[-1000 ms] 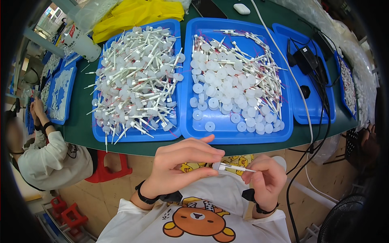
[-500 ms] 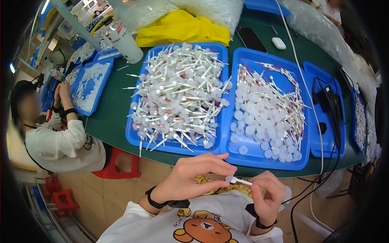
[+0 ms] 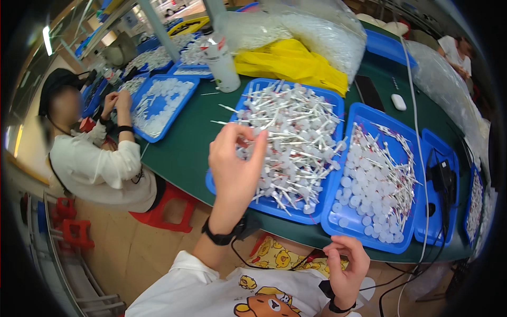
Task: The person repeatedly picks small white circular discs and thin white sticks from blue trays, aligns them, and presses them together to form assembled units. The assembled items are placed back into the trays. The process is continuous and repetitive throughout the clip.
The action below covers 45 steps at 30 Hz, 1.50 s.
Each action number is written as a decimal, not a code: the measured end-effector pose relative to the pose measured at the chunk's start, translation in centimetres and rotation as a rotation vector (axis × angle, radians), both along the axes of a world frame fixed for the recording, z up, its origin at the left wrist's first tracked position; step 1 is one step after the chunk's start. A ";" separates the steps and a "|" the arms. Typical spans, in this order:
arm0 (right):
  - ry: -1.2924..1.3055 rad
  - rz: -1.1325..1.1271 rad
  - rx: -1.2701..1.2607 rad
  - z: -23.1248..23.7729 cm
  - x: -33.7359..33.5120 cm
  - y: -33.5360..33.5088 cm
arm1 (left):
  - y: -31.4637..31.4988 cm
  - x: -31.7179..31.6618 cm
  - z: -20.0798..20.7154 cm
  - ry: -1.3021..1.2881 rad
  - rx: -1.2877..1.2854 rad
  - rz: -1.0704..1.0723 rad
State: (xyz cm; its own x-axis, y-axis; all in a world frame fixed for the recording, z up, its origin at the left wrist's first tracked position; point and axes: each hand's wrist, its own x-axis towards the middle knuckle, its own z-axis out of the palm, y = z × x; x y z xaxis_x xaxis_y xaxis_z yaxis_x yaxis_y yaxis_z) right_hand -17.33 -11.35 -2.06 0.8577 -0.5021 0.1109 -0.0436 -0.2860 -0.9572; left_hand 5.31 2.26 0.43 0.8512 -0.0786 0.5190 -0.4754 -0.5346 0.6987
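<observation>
My left hand is over the left part of a blue tray heaped with white rod-shaped pieces that carry round translucent caps. Its thumb and fingers are bent together in a pinch beside the white rods; what lies between the tips cannot be told from the pile. Below the front table edge, my right hand has half-curled fingers, thumb apart from them, and nothing visible between. It is nearest to a second blue tray, which holds translucent discs and thin white parts with reddish wires.
Behind the trays are a yellow bag, a bottle, a dark phone and a white case. A white cable crosses at right. A co-worker sits left by another tray; a red stool stands nearby.
My hands have separated. The left went up and forward to the heaped tray; the right stayed low. The white rod piece formerly between them no longer shows there. The view has shifted.
</observation>
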 end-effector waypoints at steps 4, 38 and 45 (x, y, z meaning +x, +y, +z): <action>0.093 -0.044 0.086 -0.1 -0.6 0.2 | -0.8 0.9 -1.0 -0.205 0.210 0.074; 0.213 -0.310 -0.707 -3.7 -2.6 -12.2 | -10.5 -12.0 -7.4 -0.175 0.626 -0.464; 0.250 -0.249 -0.648 -3.1 -1.4 -11.2 | -10.8 -12.1 -7.0 -0.119 0.724 -0.477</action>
